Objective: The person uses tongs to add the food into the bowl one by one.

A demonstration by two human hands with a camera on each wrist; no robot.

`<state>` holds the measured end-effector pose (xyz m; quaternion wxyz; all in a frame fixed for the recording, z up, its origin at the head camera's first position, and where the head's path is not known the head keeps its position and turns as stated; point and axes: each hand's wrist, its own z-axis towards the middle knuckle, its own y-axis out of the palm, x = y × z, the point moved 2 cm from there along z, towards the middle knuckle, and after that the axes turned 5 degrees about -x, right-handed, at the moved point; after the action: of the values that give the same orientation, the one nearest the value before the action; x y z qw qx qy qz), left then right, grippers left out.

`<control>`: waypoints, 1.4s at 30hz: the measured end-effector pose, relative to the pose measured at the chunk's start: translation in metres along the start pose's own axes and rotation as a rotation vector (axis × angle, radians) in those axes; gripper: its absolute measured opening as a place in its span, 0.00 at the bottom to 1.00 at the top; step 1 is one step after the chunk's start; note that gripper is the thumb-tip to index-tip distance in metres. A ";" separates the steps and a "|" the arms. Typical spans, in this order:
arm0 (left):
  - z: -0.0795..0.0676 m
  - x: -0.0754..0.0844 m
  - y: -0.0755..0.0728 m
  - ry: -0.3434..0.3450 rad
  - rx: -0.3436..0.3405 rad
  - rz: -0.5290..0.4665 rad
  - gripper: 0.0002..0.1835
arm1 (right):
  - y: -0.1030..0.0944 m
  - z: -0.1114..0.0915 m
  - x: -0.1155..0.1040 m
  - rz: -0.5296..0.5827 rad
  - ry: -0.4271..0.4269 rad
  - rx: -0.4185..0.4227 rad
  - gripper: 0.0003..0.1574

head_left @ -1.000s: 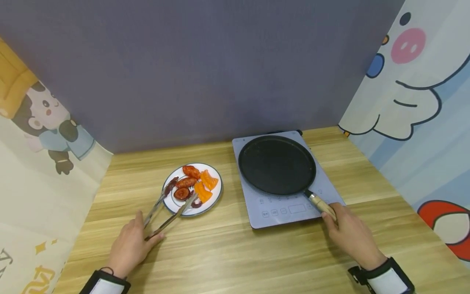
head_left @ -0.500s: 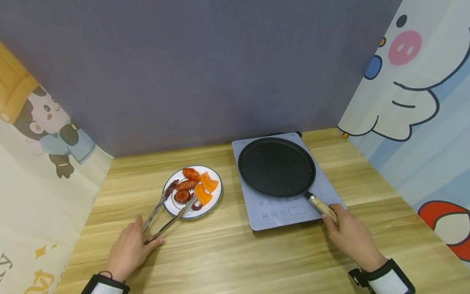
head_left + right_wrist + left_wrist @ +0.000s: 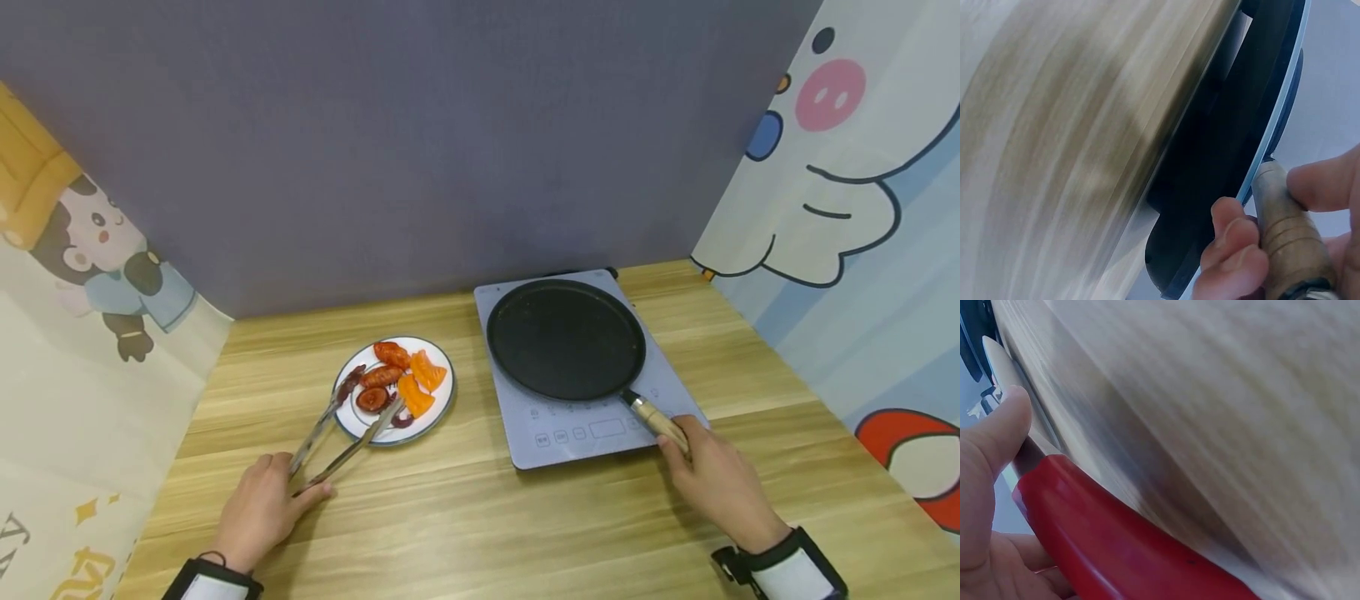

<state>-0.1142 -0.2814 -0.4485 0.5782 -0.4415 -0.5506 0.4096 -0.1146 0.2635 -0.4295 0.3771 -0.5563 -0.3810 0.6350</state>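
Note:
In the head view my left hand (image 3: pixel 258 510) holds metal tongs (image 3: pixel 341 457) at the lower left. Their arms are spread, and both tips reach over a white plate (image 3: pixel 442 408) with a blue rim. A dark brown strip of food (image 3: pixel 350 383) lies at the left tip. Between the tips are sausage-like pieces (image 3: pixel 381 377) and orange pieces (image 3: pixel 416 395). The left wrist view shows the tongs' red handle (image 3: pixel 1116 537) beside the thumb and fingers. My right hand (image 3: pixel 716 479) grips the wooden handle (image 3: pixel 657 422) of a flat black pan (image 3: pixel 566 340), whose surface is bare.
Under the pan is a grey induction cooktop (image 3: pixel 536 446), its control marks facing me. The wooden table (image 3: pixel 442 533) meets a dark grey panel (image 3: pixel 450 150) at the back. Printed cloths, a left one (image 3: pixel 67 392) and a right one (image 3: pixel 892 325), border the sides.
My left index finger has drawn back a little along the tongs. Tongs, food, pan and right hand keep their places, while the head view shifts slightly.

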 end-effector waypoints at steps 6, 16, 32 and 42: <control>0.001 -0.002 0.001 0.009 0.004 -0.013 0.32 | -0.001 0.000 -0.001 -0.002 0.000 0.004 0.18; 0.002 -0.002 0.001 0.001 -0.007 -0.022 0.27 | 0.000 -0.001 0.000 -0.008 0.005 0.005 0.19; 0.002 -0.001 0.001 -0.018 -0.019 -0.040 0.27 | 0.000 -0.002 -0.001 0.000 0.010 -0.014 0.19; 0.003 0.002 -0.004 0.011 0.068 -0.063 0.28 | -0.001 -0.001 -0.001 0.007 0.015 -0.019 0.22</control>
<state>-0.1172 -0.2803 -0.4445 0.6084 -0.4066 -0.5466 0.4071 -0.1136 0.2632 -0.4289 0.3726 -0.5658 -0.3823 0.6284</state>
